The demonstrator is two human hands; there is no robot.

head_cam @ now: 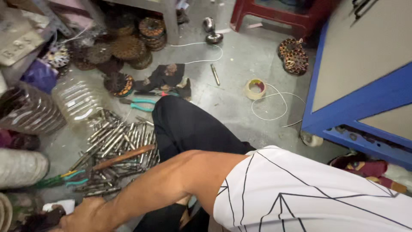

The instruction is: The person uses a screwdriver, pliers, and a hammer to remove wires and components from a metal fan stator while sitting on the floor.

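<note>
My right arm comes out of a white sleeve with black lines [300, 193] and stretches down to the lower left. My right hand [83, 216] sits at the bottom edge, by a dark rag [40, 221] and a white object [64, 204]. Its fingers are cut off by the frame, so its grip is unclear. Just above it lie green-handled pliers [64, 178], a wooden-handled tool [124, 157] and a pile of several metal rods [113, 139]. My knee in black trousers [184, 124] is bent in the middle. My left hand is out of sight.
Clear plastic bottles [77, 99] lie at the left. Wound copper coils [128, 43] are stacked at the back, with another coil [294, 56] to the right. Teal pliers [139, 103], a dark cloth [167, 77], a tape roll [255, 89] and white wire [279, 105] lie on the concrete floor. A blue cabinet [356, 107] stands at the right.
</note>
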